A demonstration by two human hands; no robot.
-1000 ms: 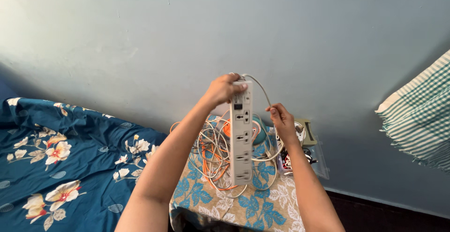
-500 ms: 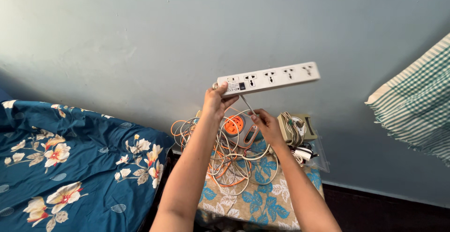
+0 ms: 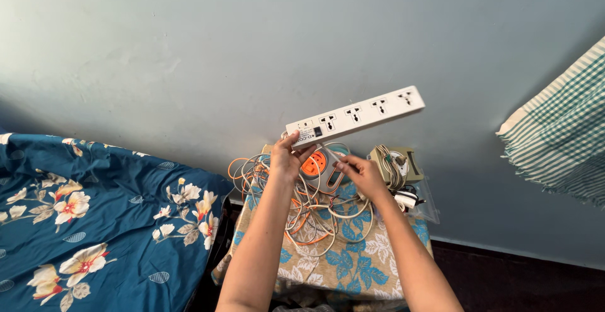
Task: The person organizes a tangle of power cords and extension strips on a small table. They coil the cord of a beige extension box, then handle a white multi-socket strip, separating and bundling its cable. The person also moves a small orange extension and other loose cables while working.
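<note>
Pale blue-grey painted wall [image 3: 189,53] fills the background, with a small table draped in a beige cloth printed with blue leaves [image 3: 343,268] at the six o'clock edge of the view. At nine o'clock lies a dark blue bedspread with cream and orange flowers [image 3: 94,217], and at three o'clock hangs a green and white checked cloth [image 3: 561,142].

Held up in front of the wall, just right of centre, is a long white plastic power strip with a row of sockets [image 3: 356,115], tilted so its far end rises toward two o'clock. The left hand [image 3: 287,157] is clamped on the strip's lower end, thumb on the socket face. The right hand [image 3: 359,173], apart from the left and lower, pinches the strip's thin white cord [image 3: 329,153] between its fingers.

Below the hands, a loose tangle of white and orange cables [image 3: 309,214] sprawls over the cloth, around a round grey and orange cable reel [image 3: 318,167]. At four o'clock from the reel a clear plastic tray [image 3: 431,208] holds a beige boxy adapter wrapped in cord [image 3: 394,166] and a white plug [image 3: 408,202].

Judged from here, the cord runs down into the tangle, so a pull could drag the loops tighter, snag the reel, or tug things off the table edge
</note>
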